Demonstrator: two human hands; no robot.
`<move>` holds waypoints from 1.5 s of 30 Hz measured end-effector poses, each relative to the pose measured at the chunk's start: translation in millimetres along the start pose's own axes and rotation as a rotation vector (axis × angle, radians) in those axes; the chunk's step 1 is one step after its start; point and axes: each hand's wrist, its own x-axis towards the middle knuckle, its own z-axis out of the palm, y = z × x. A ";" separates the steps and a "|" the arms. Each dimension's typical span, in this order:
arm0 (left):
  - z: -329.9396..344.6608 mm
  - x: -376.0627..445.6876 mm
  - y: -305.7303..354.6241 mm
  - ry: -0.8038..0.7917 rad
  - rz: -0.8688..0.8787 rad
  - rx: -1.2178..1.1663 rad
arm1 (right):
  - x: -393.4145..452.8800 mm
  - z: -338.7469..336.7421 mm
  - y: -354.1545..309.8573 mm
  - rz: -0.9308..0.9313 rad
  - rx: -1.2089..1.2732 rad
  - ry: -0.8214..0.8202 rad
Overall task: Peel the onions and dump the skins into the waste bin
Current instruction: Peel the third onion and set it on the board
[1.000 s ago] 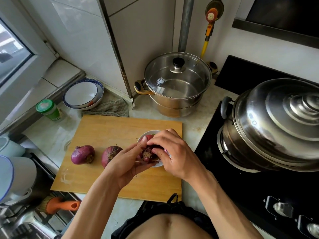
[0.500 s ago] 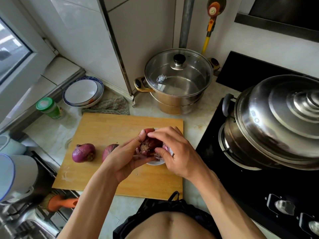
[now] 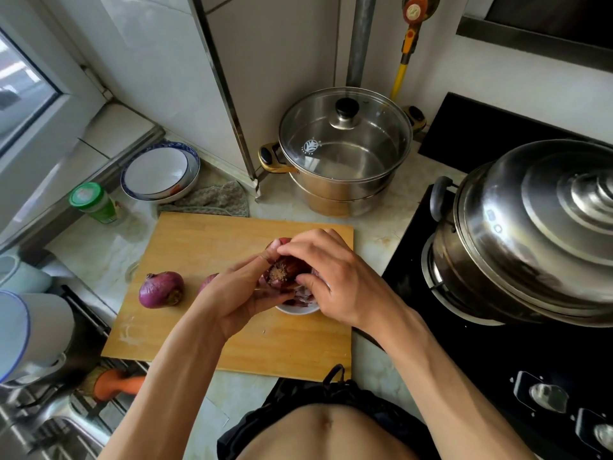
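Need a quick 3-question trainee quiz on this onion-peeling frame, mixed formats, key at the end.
1. True or false: both hands are on the same onion.
2. What lies directly under that onion? A) the small white bowl with skins in it B) the glass-lidded pot C) the stove
3. Fill in: apart from the held one, ___ whole unpeeled onion lies fully in view on the cutting board, with another mostly hidden behind the left hand.

Key: 1 true, the left hand cradles it and the right hand picks at it; 2 A; 3 one, the left onion.
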 end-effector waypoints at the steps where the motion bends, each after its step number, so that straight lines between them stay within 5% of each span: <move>1: -0.9 0.1 -0.5 0.005 -0.001 0.002 | 0.9 -0.4 -0.4 -0.003 0.002 -0.006; 45: -8.2 -9.0 -10.4 -0.035 0.000 0.022 | -6.1 1.2 -6.0 -0.050 0.010 -0.039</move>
